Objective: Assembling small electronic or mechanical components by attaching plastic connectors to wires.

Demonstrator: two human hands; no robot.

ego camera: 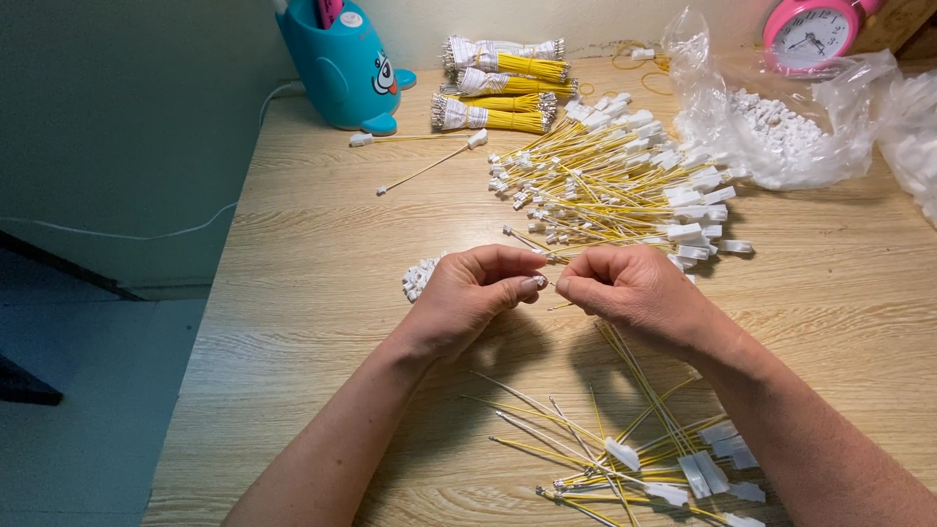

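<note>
The left hand [468,293] and right hand [630,288] were pressed fingertip to fingertip over the bench [312,254], apparently pinching one yellow wire [558,305] — the grip was largely hidden. A slip could drop it into the loose wires [634,459] below, mixing them.

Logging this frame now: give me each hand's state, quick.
Left hand: closed, fingertips pinched; held item cannot be told.
Right hand: closed on thin yellow wires.

A blue holder [344,68] stood at eleven o'clock on the table [312,293]. A pink clock [810,31] stood at one o'clock, beside plastic bags [781,127].
</note>
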